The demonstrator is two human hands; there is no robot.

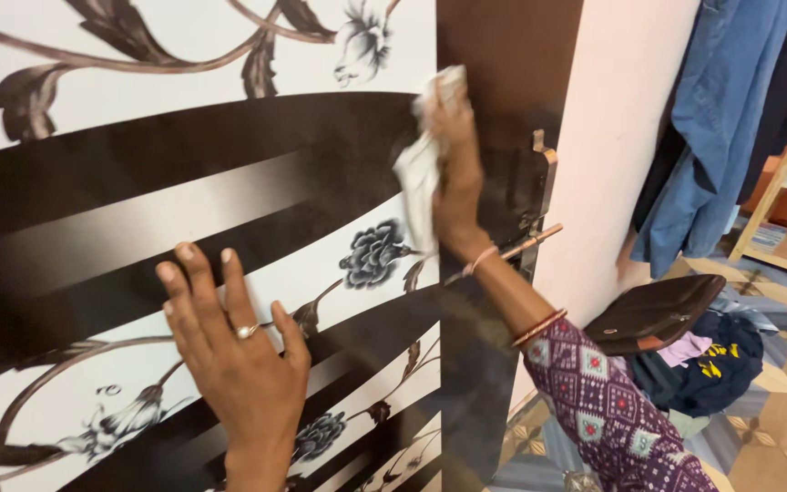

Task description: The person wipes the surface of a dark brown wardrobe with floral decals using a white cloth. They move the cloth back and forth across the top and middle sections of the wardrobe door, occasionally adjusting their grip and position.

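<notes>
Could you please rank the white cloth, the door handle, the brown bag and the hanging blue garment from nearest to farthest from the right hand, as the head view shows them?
1. White cloth: gripped in the right hand, against the door.
2. Door handle: just right of it, at the door's edge.
3. Brown bag: lower right, on the clothes pile.
4. Hanging blue garment: upper right, past the wall.
</notes>
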